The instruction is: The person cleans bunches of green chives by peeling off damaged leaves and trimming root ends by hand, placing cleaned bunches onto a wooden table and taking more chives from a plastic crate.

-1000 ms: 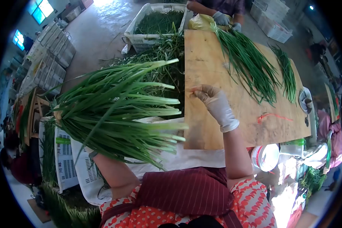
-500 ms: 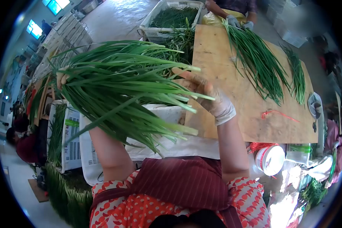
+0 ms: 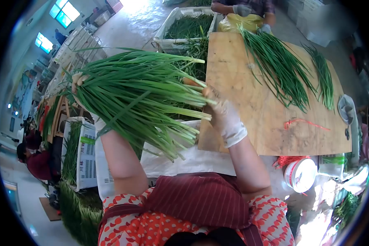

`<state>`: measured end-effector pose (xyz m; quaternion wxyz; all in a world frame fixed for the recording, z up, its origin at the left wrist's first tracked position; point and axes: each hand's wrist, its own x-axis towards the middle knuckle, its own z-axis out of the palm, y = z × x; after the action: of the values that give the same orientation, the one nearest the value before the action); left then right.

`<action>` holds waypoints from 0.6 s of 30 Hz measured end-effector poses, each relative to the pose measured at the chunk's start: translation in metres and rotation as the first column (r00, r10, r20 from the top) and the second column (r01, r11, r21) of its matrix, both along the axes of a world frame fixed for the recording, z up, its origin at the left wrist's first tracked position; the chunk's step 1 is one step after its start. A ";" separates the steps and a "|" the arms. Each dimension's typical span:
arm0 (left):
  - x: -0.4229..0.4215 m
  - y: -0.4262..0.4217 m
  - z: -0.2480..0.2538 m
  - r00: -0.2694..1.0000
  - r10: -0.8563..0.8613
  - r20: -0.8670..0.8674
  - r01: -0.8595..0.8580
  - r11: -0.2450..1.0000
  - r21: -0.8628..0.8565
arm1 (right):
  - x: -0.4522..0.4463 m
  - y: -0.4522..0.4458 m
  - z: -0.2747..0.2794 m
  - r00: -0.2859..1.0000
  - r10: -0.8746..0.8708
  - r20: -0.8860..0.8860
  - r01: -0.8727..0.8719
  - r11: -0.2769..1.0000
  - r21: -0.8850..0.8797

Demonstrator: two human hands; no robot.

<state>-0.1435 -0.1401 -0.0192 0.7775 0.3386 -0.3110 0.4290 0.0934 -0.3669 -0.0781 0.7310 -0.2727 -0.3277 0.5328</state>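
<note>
A big loose bunch of garlic chives (image 3: 131,90) spans the space between my hands, above the white-covered table edge. My left hand (image 3: 78,80) is closed around the leafy end at the left, mostly hidden by the leaves. At the pale cut ends, my right hand (image 3: 224,112), in a thin whitish glove, has its fingers behind the stalks and its thumb near their tips, closed on some of them. Beyond it, a larger pile of chives (image 3: 276,67) and a smaller bunch (image 3: 323,76) lie on the wooden board (image 3: 242,119).
A red tie (image 3: 305,124) lies on the board. White crates (image 3: 166,44) of greens stand behind and at left (image 3: 86,160). A white tub (image 3: 301,175) sits at lower right. Across the board is a co-worker with gloved hands (image 3: 242,10).
My right hand has moved slightly left, its thumb now against the stalk ends, which sit closer together. One of the co-worker's hands has lifted off the chives pile.
</note>
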 end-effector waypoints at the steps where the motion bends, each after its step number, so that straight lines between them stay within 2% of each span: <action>1: -0.002 0.002 0.000 1.000 -0.014 0.002 0.014 1.000 -0.025 | 0.001 0.003 -0.007 1.000 0.015 0.012 -0.015 1.000 0.009; 2: -0.005 0.009 0.001 0.997 -0.073 -0.021 0.073 0.997 0.008 | -0.001 0.003 -0.008 1.000 0.019 0.011 -0.019 1.000 0.014; 3: -0.006 0.010 0.005 0.990 -0.132 -0.048 0.134 0.990 0.040 | -0.005 0.002 -0.009 0.966 -0.250 0.071 0.255 0.964 -0.073; 4: -0.006 0.010 0.007 0.990 -0.129 -0.048 0.131 0.990 0.046 | -0.009 0.002 -0.009 0.857 -0.493 0.151 0.512 0.848 -0.138; 5: -0.005 0.010 0.007 0.994 -0.105 0.031 0.103 0.994 0.047 | -0.008 0.001 -0.010 0.858 -0.490 0.151 0.509 0.850 -0.133; 6: -0.004 0.007 0.009 0.991 -0.079 0.110 0.075 0.996 0.043 | -0.005 -0.001 -0.012 0.735 -0.617 0.281 0.633 0.773 0.044; 7: -0.005 0.003 0.012 0.991 -0.076 0.112 0.071 0.996 0.045 | 0.001 -0.006 -0.014 0.570 -0.733 0.371 0.706 0.668 0.234; 9: -0.008 -0.005 0.019 0.998 -0.064 -0.009 0.064 0.997 -0.048 | 0.012 -0.017 -0.013 0.204 -0.802 0.562 0.651 0.540 0.534; 10: -0.008 -0.006 0.018 0.998 -0.063 -0.009 0.062 0.997 -0.053 | 0.011 -0.019 -0.010 0.206 -0.798 0.566 0.650 0.544 0.531; 12: -0.006 -0.004 0.019 0.994 0.011 0.108 0.001 0.994 -0.109 | 0.007 -0.020 0.000 0.016 -0.735 0.678 0.562 0.568 0.602; 13: -0.007 -0.001 0.018 0.994 0.012 0.112 0.000 0.994 -0.108 | 0.005 -0.015 -0.001 -0.037 -0.686 0.727 0.558 0.589 0.584; 15: -0.008 0.002 0.019 0.994 -0.056 0.096 0.053 0.998 0.038 | 0.000 -0.007 0.002 -0.083 -0.663 0.744 0.554 0.590 0.587; 16: -0.006 0.003 0.019 0.994 -0.055 0.097 0.051 0.998 0.039 | -0.002 -0.003 0.004 -0.127 -0.638 0.759 0.551 0.591 0.589; 17: -0.004 0.002 0.019 0.986 -0.097 0.137 0.089 0.994 0.067 | -0.005 0.000 0.007 -0.125 -0.639 0.759 0.548 0.593 0.589; 18: -0.004 0.000 0.020 0.974 -0.141 0.177 0.125 0.987 0.096 | -0.008 0.004 0.012 -0.070 -0.662 0.747 0.576 0.584 0.572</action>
<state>-0.1472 -0.1396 0.0007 0.7576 0.3087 -0.4210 0.3918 0.0850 -0.3631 -0.0666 0.5622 -0.6125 -0.5383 -0.1379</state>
